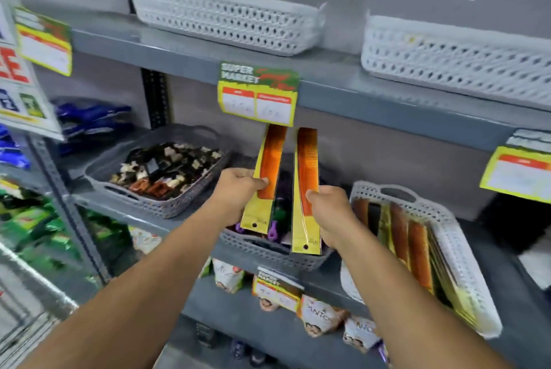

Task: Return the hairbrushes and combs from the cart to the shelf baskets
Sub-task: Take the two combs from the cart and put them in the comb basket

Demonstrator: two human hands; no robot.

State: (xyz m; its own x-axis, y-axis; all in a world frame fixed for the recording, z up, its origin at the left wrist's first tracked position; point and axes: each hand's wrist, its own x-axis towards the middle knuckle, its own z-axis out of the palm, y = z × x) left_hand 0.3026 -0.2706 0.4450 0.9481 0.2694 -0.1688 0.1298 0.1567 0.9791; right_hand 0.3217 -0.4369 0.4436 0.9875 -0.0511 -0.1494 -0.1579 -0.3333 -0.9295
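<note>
My left hand [235,194] grips an orange comb in yellow packaging [266,178], held upright. Just to its right, my right hand [332,215] holds a second packaged orange comb [307,189], also upright. Both combs hang over a grey basket [268,249] on the middle shelf that holds purple and green brushes. To the right, a white basket [465,255] holds several packaged combs of the same kind, standing on edge.
A grey basket [143,198] of hair clips sits to the left on the same shelf. Two white baskets [226,16] [456,61] stand on the upper shelf. Price tags [259,94] hang from shelf edges. Packaged goods fill the lower shelf and the left rack.
</note>
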